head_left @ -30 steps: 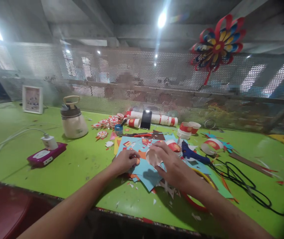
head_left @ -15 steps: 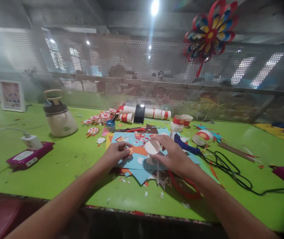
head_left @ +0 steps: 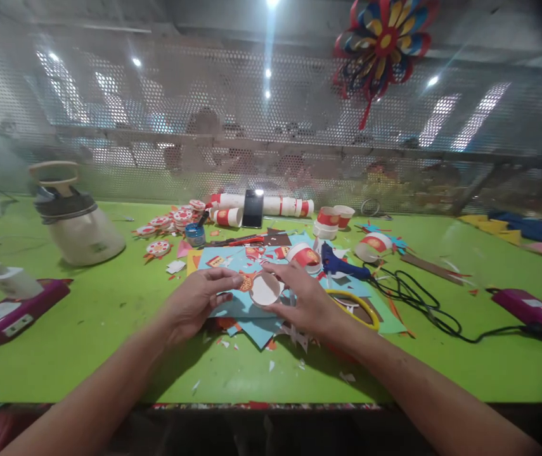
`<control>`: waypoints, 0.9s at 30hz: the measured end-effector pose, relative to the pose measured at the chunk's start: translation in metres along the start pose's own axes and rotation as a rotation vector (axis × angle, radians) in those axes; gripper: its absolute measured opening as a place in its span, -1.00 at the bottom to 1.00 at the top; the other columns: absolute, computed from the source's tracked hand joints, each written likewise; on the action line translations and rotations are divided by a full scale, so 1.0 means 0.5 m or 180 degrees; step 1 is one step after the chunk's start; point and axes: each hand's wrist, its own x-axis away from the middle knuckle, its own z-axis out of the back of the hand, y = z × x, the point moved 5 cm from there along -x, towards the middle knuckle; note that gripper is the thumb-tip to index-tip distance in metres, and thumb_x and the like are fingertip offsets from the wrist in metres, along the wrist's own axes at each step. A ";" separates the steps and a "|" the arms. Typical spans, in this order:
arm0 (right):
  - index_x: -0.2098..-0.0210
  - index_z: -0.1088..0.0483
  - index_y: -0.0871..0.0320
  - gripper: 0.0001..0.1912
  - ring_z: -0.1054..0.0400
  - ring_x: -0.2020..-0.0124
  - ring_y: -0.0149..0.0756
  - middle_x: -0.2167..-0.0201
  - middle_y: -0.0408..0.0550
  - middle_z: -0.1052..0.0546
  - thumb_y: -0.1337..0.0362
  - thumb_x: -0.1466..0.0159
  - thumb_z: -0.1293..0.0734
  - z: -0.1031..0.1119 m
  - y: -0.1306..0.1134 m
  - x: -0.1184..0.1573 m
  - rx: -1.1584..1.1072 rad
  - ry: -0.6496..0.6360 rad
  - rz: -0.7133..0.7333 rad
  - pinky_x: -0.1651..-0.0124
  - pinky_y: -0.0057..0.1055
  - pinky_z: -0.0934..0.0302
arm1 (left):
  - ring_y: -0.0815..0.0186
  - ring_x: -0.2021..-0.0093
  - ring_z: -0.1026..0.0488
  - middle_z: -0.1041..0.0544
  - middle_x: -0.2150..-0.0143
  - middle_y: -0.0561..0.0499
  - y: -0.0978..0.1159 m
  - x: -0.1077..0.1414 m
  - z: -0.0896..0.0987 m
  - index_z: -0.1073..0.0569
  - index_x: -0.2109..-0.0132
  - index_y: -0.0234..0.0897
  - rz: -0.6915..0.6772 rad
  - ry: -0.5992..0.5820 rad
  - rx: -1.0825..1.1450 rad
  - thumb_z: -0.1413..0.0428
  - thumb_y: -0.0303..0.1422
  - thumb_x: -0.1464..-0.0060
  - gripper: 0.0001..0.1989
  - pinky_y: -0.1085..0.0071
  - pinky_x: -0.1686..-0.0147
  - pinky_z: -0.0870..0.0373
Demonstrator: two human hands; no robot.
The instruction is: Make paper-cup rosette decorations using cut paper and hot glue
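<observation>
Between thumb and fingers, my left hand point(head_left: 204, 296) pinches a small orange paper piece point(head_left: 246, 283) with a printed pattern. My right hand point(head_left: 302, 294) grips a round white disc with a rim point(head_left: 265, 289), which looks like a cup bottom. The piece and the disc are side by side, close together or touching. Beneath both hands lie blue paper sheets point(head_left: 246, 330) with scraps. A red and white paper cup point(head_left: 305, 255) lies just behind my right hand, beside a blue glue gun point(head_left: 347, 265).
Yellow-handled scissors point(head_left: 370, 315) and a black cable point(head_left: 423, 313) lie at the right. Further back are a blue jar point(head_left: 195, 234), decorated discs point(head_left: 158, 249), a phone point(head_left: 253, 209) and more cups point(head_left: 328, 218). A large bottle point(head_left: 83, 228) and power strips point(head_left: 18, 310) stand toward the sides.
The orange piece and the white disc have come close together between my hands. The whole view has shifted, and the red and white cup and yellow scissors handle now show more clearly.
</observation>
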 end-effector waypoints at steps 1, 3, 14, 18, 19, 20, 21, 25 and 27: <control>-0.17 -0.23 0.14 -0.37 -0.32 0.02 -0.08 -0.09 0.08 -0.46 0.36 -0.14 -0.45 0.001 -0.001 0.000 0.0008 0.0001 0.0015 -0.01 -0.07 -0.30 | 0.39 0.43 -0.42 -0.54 0.42 0.00 0.001 -0.002 -0.005 -0.55 0.48 -0.30 0.0010 -0.0001 -0.0022 -0.39 -0.31 0.29 -0.78 0.46 0.38 -0.35; -0.17 -0.23 0.14 -0.37 -0.32 0.00 -0.08 -0.09 0.07 -0.46 0.35 -0.15 -0.45 0.003 -0.003 0.000 0.0001 0.0022 0.0025 -0.03 -0.06 -0.28 | 0.37 0.46 -0.41 -0.54 0.45 -0.01 0.006 -0.006 -0.016 -0.55 0.49 -0.29 0.0007 -0.0007 -0.0094 -0.38 -0.30 0.30 -0.79 0.42 0.39 -0.35; -0.16 -0.23 0.17 -0.40 -0.33 -0.09 -0.09 -0.11 0.10 -0.46 0.31 -0.17 -0.44 0.009 0.001 0.006 -0.0040 0.0124 0.0173 -0.15 -0.04 -0.18 | 0.08 0.07 -0.44 -0.52 0.15 -0.12 0.043 0.008 -0.067 -0.53 0.52 -0.26 -0.1166 0.0054 -0.1486 -0.25 -0.22 0.10 -0.80 0.21 0.11 -0.34; -0.16 -0.22 0.18 -0.40 -0.31 -0.13 -0.10 -0.13 0.11 -0.45 0.31 -0.17 -0.45 0.005 0.002 0.006 -0.0059 0.0042 0.0095 -0.22 -0.01 -0.09 | 0.08 0.10 -0.45 -0.52 0.21 -0.14 0.047 0.011 -0.069 -0.54 0.49 -0.25 -0.1626 0.0112 -0.1823 -0.22 -0.26 0.08 -0.84 0.20 0.17 -0.40; -0.15 -0.23 0.18 -0.40 -0.32 -0.13 -0.11 -0.12 0.12 -0.45 0.32 -0.17 -0.45 0.005 0.001 0.005 -0.0060 0.0040 0.0088 -0.23 -0.02 -0.08 | 0.09 0.11 -0.46 -0.53 0.22 -0.13 0.047 0.011 -0.069 -0.54 0.48 -0.24 -0.1711 0.0118 -0.1863 -0.22 -0.27 0.07 -0.85 0.21 0.19 -0.41; -0.15 -0.23 0.19 -0.41 -0.32 -0.13 -0.12 -0.12 0.12 -0.46 0.33 -0.17 -0.45 0.004 0.001 0.005 -0.0062 0.0044 0.0088 -0.23 -0.02 -0.08 | 0.11 0.14 -0.46 -0.53 0.24 -0.13 0.047 0.011 -0.069 -0.55 0.46 -0.24 -0.1771 0.0114 -0.1883 -0.21 -0.28 0.07 -0.86 0.23 0.20 -0.42; -0.15 -0.23 0.20 -0.41 -0.33 -0.12 -0.13 -0.11 0.13 -0.46 0.34 -0.17 -0.45 0.005 0.000 0.005 -0.0065 0.0058 0.0100 -0.22 -0.04 -0.09 | 0.13 0.16 -0.47 -0.54 0.26 -0.11 0.046 0.010 -0.069 -0.55 0.44 -0.24 -0.1804 0.0106 -0.1886 -0.21 -0.28 0.06 -0.87 0.24 0.22 -0.43; -0.12 -0.24 0.23 -0.41 -0.36 -0.08 -0.13 -0.07 0.17 -0.48 0.38 -0.14 -0.46 0.008 -0.007 0.004 -0.0083 0.0130 0.0201 -0.14 -0.09 -0.19 | 0.18 0.18 -0.48 -0.56 0.26 -0.08 0.045 0.012 -0.072 -0.56 0.37 -0.24 -0.1985 0.0115 -0.1899 -0.19 -0.31 0.00 -0.90 0.28 0.22 -0.44; -0.11 -0.24 0.23 -0.42 -0.37 -0.08 -0.13 -0.07 0.18 -0.49 0.39 -0.14 -0.46 0.010 -0.010 0.004 -0.0109 0.0152 0.0226 -0.12 -0.09 -0.21 | 0.18 0.17 -0.48 -0.55 0.25 -0.10 0.048 0.017 -0.073 -0.57 0.37 -0.25 -0.2182 0.0179 -0.1969 -0.18 -0.34 -0.02 -0.90 0.28 0.22 -0.44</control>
